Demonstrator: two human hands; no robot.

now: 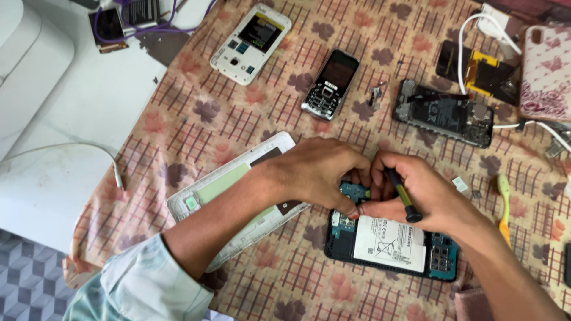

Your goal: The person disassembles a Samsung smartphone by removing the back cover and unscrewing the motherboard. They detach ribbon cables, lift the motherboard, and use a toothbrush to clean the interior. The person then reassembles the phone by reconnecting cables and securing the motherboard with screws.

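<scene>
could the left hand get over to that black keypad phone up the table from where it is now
Probably yes. The keypad phone lies face up on the patterned cloth, up the table from the left hand, with only bare cloth between them.

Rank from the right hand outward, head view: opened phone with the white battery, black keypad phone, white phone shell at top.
1. Opened phone with white battery: directly under the right hand, touching it.
2. Black keypad phone: up and left of the hand, mid-cloth.
3. White phone shell: farthest, near the cloth's top edge, further left.
</scene>
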